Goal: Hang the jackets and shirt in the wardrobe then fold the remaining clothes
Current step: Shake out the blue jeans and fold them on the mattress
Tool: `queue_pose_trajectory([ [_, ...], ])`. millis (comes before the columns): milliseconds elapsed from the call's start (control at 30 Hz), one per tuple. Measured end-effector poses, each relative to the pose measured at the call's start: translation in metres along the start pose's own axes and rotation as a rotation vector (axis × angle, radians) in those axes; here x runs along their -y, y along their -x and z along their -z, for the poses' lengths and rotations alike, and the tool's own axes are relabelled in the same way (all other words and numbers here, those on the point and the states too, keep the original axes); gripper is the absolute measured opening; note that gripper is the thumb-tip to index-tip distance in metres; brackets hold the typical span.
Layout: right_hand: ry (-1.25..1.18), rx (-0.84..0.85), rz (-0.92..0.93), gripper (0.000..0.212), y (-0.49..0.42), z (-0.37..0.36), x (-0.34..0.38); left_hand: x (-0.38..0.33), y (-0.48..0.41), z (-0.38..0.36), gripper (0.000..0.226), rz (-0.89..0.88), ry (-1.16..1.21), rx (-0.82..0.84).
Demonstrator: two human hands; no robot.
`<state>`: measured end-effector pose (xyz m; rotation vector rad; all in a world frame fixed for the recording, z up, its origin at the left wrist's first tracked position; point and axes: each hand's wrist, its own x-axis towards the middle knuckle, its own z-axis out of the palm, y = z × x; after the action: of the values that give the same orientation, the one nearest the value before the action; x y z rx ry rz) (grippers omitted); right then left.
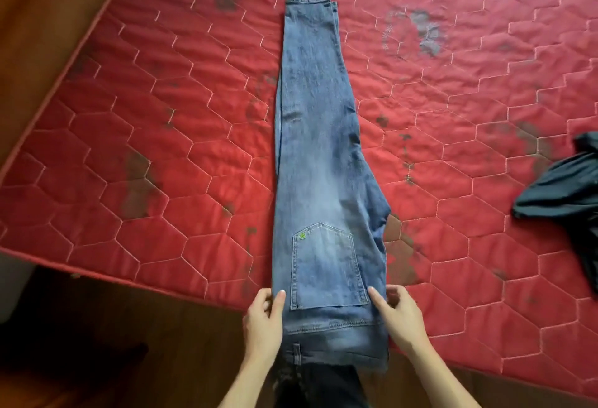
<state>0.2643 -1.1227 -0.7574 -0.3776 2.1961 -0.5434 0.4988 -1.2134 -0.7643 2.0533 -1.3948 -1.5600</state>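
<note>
A pair of blue jeans (317, 148) lies lengthwise on the red quilted mattress (161, 116), folded in half along its length with one leg on top of the other. A back pocket faces up near me and the cuffs point away. The waistband hangs over the mattress's near edge. My left hand (263, 323) grips the left side of the jeans by the pocket, thumb on top. My right hand (399, 317) pinches the right side at the same height.
A dark crumpled garment (563, 194) lies at the mattress's right edge. The mattress has dark stains. Its left edge runs diagonally beside brown wooden floor (48, 19), and dark floor (113, 343) lies below the near edge.
</note>
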Motion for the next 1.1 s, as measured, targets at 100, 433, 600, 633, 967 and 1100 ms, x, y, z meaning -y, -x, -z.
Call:
queue_pose_trajectory([
  [100,0.015,0.045,-0.006,0.033,0.012,-0.001,-0.008,0.017,0.01,0.003,0.035,0.013,-0.215,-0.025],
  [433,-0.045,0.096,0.012,0.031,0.042,-0.001,-0.04,0.024,0.035,-0.014,0.072,0.128,-0.08,0.038],
  [600,-0.318,-0.005,0.102,0.014,0.064,0.0,-0.045,0.032,0.037,0.001,0.081,0.206,0.234,0.257],
  [633,-0.33,0.002,0.058,0.019,0.066,-0.001,-0.05,0.033,0.039,0.004,0.079,0.22,0.235,0.339],
  [967,-0.142,0.123,0.154,0.054,0.098,0.025,-0.025,0.034,0.073,0.031,0.061,0.147,0.193,0.278],
  [1100,-0.278,0.246,0.246,0.066,0.092,0.052,0.0,-0.026,0.079,0.051,0.036,-0.05,0.218,0.243],
])
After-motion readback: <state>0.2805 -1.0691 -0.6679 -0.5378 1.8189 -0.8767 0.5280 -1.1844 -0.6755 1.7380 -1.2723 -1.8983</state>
